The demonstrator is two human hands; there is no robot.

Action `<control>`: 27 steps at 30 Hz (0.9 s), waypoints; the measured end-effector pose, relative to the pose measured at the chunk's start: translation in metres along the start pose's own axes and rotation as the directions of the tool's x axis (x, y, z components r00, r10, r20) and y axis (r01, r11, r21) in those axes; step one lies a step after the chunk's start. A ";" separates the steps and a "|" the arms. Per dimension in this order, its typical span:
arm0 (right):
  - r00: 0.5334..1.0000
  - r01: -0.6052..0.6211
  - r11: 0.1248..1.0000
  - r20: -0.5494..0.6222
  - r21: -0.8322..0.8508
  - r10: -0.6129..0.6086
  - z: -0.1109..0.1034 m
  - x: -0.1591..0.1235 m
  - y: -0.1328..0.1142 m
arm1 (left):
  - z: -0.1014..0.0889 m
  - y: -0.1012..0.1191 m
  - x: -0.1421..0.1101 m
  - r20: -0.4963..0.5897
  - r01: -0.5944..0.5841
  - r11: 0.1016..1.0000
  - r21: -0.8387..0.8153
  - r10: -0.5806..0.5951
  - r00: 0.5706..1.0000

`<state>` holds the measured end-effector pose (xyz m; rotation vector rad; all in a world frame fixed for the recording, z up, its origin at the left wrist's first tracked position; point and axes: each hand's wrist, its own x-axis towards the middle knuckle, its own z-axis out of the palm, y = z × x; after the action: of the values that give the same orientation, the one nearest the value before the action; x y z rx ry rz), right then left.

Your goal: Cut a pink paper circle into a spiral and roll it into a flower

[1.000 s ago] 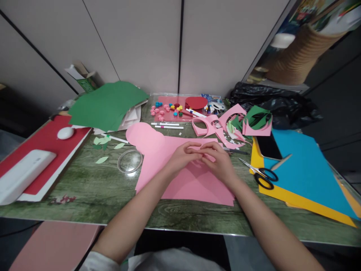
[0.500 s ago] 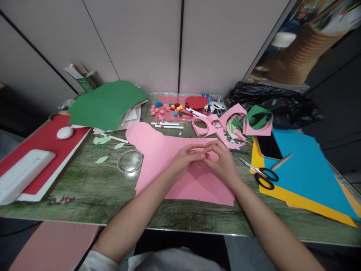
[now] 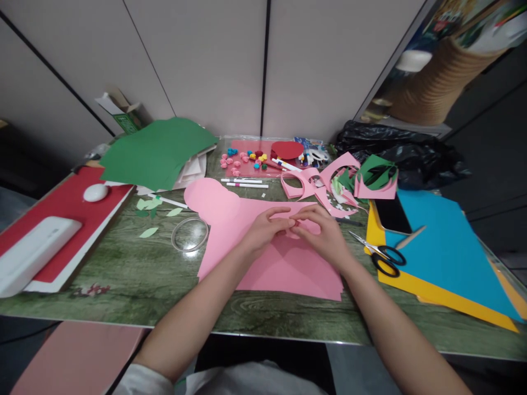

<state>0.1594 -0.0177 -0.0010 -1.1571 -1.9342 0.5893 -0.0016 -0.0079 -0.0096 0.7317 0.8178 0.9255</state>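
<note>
Both hands meet over a stack of pink paper sheets (image 3: 242, 269), fingertips together. My left hand (image 3: 265, 231) is closed in a pinch on a small pink paper piece (image 3: 293, 233), which the fingers mostly hide. From the other side my right hand (image 3: 325, 237) pinches the same piece, its fingers curled. Rounded pink paper cutouts (image 3: 214, 203) overlap the stack's upper left corner. To the left lie a roll of clear tape (image 3: 173, 241) and pale green paper leaves (image 3: 149, 232).
Black-handled scissors (image 3: 385, 260) and a phone (image 3: 392, 215) rest on blue and yellow sheets (image 3: 448, 241). Pink and green scraps (image 3: 302, 184), white pens (image 3: 247, 185) and small coloured roses (image 3: 235, 164) sit behind. Green sheets (image 3: 152, 153) and a white case (image 3: 39, 252) are left.
My fingers have shifted slightly around the small pink piece, the left index finger lifting and the thumbs moving a little left. More of the piece shows now.
</note>
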 end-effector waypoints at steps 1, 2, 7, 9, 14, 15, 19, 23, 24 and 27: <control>1.000 0.007 1.000 0.009 0.001 -0.007 0.000 0.000 0.000 | -0.001 0.001 0.000 0.006 -0.010 1.000 0.007 0.010 1.000; 1.000 0.016 1.000 0.022 0.001 -0.016 0.000 0.000 0.001 | -0.002 0.002 0.000 0.014 -0.019 1.000 0.018 0.019 1.000; 0.998 0.046 0.999 0.053 -0.013 -0.046 0.003 0.000 0.005 | -0.001 0.003 -0.001 0.022 -0.033 0.995 0.092 0.031 0.999; 0.999 0.048 0.999 0.028 -0.024 -0.047 0.005 0.000 0.006 | 0.001 0.002 -0.001 0.013 -0.036 0.997 0.063 0.035 0.999; 0.998 0.040 0.999 -0.038 -0.015 -0.040 0.006 -0.001 0.007 | 0.008 -0.001 -0.002 0.008 0.053 0.991 -0.121 -0.052 0.999; 0.998 0.035 0.999 -0.044 -0.009 -0.035 0.006 -0.001 0.007 | 0.009 -0.001 -0.003 0.013 0.070 0.986 -0.150 -0.068 0.998; 0.998 0.023 1.000 -0.059 0.002 -0.023 0.006 -0.002 0.006 | 0.012 -0.001 -0.004 0.042 0.078 0.974 -0.215 -0.070 0.997; 0.997 0.027 1.000 -0.071 0.002 -0.027 0.008 -0.002 0.006 | 0.012 -0.004 -0.004 0.025 0.066 0.978 -0.197 -0.062 0.998; 0.997 0.025 1.000 -0.071 0.002 -0.024 0.008 -0.002 0.005 | 0.012 -0.005 -0.004 0.024 0.055 0.980 -0.190 -0.051 0.998; 0.997 0.013 1.000 -0.071 0.002 -0.013 0.008 -0.001 0.005 | 0.010 -0.007 -0.003 0.018 0.016 0.989 -0.149 -0.013 1.000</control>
<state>0.1559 -0.0164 -0.0099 -1.1477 -1.8786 0.5364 0.0086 -0.0154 -0.0095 0.6021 0.7299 0.9552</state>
